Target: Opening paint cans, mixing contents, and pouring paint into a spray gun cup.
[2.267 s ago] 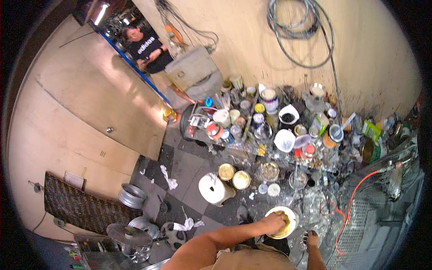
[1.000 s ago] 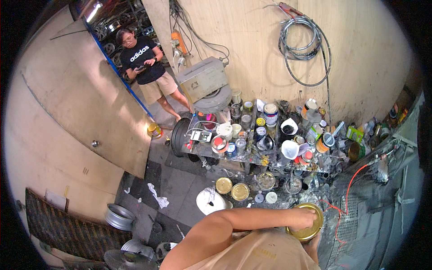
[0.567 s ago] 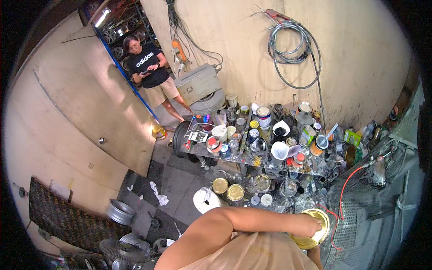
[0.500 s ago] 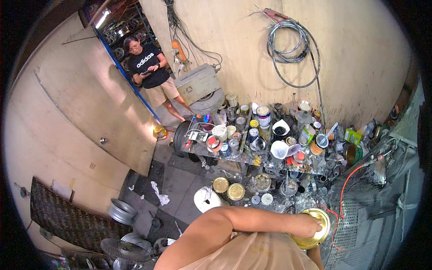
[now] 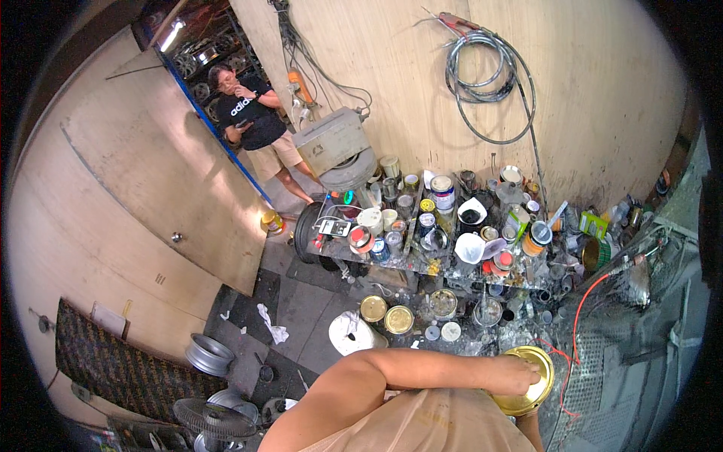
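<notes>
At the lower right is a round gold-coloured paint can [image 5: 541, 393], its shiny gold round end facing up toward me. My left arm reaches across my body from the lower left. My left hand [image 5: 514, 374] is closed, its curled fingers against the gold surface; anything pinched in them is hidden. Beneath the can's lower edge, part of my right hand [image 5: 530, 423] shows, holding the can from below. The can hides its fingertips.
Ahead stands a cluttered workbench [image 5: 422, 265] crowded with paint cans, cups and jars. Below it are gold lids [image 5: 398, 319] and a white container [image 5: 354, 334]. A red hose [image 5: 578, 324] runs at the right. A person [image 5: 252, 113] stands in the doorway; a fan [image 5: 215, 419] is at lower left.
My view has shifted slightly. My left hand stays at the gold can with little visible movement. The person in the doorway has raised one hand toward their face.
</notes>
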{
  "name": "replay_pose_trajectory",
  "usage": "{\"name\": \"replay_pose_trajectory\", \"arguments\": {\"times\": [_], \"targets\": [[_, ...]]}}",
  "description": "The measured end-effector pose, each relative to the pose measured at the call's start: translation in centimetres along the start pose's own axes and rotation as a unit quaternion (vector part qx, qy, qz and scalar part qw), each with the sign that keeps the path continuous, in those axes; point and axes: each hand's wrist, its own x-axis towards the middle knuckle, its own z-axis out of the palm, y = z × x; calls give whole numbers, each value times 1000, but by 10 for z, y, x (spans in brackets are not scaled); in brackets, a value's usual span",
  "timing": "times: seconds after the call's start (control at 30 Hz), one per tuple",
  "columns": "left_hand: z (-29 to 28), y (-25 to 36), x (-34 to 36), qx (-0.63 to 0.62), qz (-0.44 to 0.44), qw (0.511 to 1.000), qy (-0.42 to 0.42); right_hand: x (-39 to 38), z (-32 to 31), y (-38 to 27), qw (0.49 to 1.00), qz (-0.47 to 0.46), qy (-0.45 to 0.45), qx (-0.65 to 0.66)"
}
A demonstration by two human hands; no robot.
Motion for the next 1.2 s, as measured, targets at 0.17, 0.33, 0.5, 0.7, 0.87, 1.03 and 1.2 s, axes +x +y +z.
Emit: {"name": "replay_pose_trajectory", "arguments": {"times": [0.17,0.33,0.5,0.7,0.87,1.03,1.2], "targets": [[-7,-1,-4,-6,30,999,26,7,13,2,1000,0,-20,1],[-13,2,-5,10,26,999,34,-9,2,-2,999,4,-36,-2],[-22,6,-1,-19,-18,1000,-3,6,24,2,999,8,-49,-1],[-27,2,3,-219,-145,964,-32,-8,16,8,1000,-16,-12,4],[-49,-3,-10,-118,-100,987,-30,28,13,4,990,-96,98,19],[-36,-2,3,-104,-101,987,-70,21,3,-2,983,-135,124,22],[-32,10,28,-133,-169,970,-113,-9,-7,-9,989,-122,81,6]]}}
